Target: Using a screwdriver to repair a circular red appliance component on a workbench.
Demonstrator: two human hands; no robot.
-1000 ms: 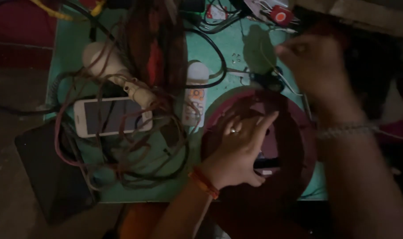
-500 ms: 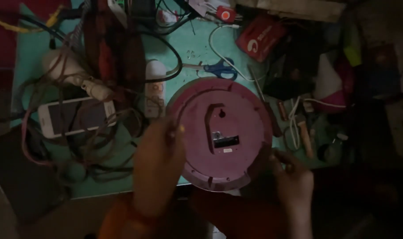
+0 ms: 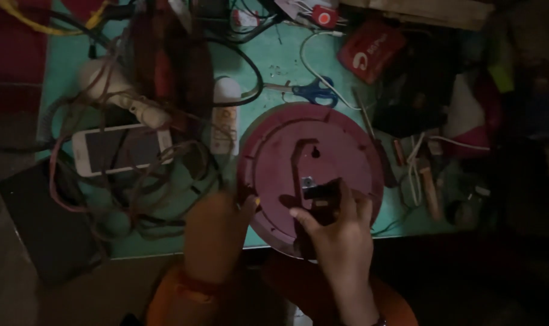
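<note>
The green table (image 3: 274, 60) is dim and full of tangled cables (image 3: 136, 181), with a white phone (image 3: 120, 148) at the left and blue scissors (image 3: 314, 92) at the top. The round dark red clock back (image 3: 310, 169) lies at the near edge before me. My left hand (image 3: 217, 232) rests curled on its left rim, and the grip of my right hand (image 3: 335, 232) closes on the small black mechanism box (image 3: 321, 192) in its middle.

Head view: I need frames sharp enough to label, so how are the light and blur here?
Head view: dim overall, right side nearly black; the left hand is motion-smeared, the right hand and the round maroon disc fairly sharp; no glare.
</note>
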